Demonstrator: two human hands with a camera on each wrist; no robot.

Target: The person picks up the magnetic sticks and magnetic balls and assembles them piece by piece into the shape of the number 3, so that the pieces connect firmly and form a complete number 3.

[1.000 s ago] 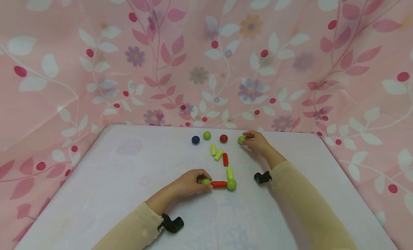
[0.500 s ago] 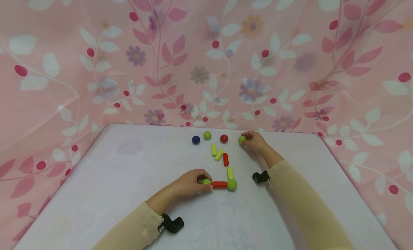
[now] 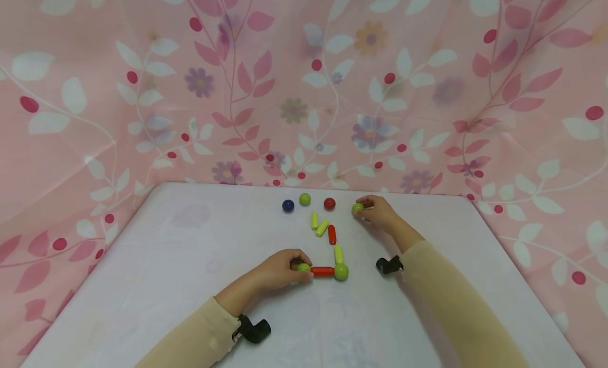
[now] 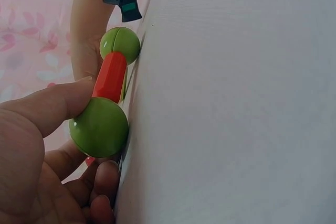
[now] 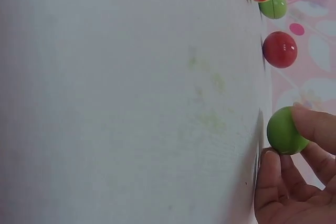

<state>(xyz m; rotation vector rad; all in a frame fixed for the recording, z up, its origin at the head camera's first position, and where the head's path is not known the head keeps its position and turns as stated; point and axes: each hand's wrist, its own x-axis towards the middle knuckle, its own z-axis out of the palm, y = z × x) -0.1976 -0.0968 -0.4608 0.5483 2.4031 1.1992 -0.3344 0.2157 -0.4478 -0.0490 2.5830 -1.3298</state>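
Note:
My left hand (image 3: 281, 269) holds a green ball (image 4: 100, 127) between thumb and fingers. A red rod (image 3: 323, 272) joins that ball to a second green ball (image 3: 341, 271), and a yellow-green rod (image 3: 338, 254) extends from the second ball toward the back of the table. Farther back on the right, my right hand (image 3: 378, 211) pinches another green ball (image 5: 286, 131) with thumb and fingers. In the right wrist view this ball is close to the tabletop; whether it touches is unclear.
Along the back lie a blue ball (image 3: 287, 206), a green ball (image 3: 305, 199) and a red ball (image 3: 329, 204). Two yellow-green rods (image 3: 322, 228) and a loose red rod (image 3: 332, 234) lie mid-table. Behind the white table (image 3: 199, 241) hangs a floral curtain (image 3: 266, 83).
My right hand has shifted slightly toward me and to the right with the green ball in its fingers. The left hand and the joined pieces stay in place.

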